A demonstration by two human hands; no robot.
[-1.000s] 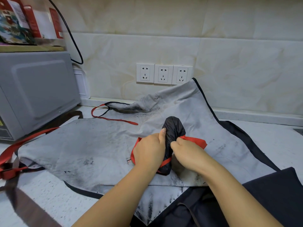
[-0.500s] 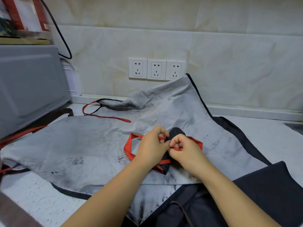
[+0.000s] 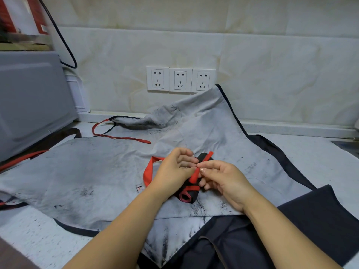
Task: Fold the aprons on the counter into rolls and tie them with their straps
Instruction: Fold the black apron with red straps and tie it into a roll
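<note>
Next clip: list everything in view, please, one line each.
rolled apron: one, black, on the grey apron, between the hands
strap: one of several, red, round the roll
grey apron: one, smudged grey, spread on the counter
dark apron: one, near right, partly under the grey one
microwave: one, grey, left
sockets: three, white, at the back
cable: one, black, above the microwave
counter: one, speckled white
left hand: one, pinches the strap
right hand: one, pinches the strap

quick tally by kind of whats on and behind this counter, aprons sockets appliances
aprons: 3 that can be told apart: rolled black apron, grey apron spread flat, dark apron at front right
wall sockets: 3
microwave: 1
total: 7
</note>
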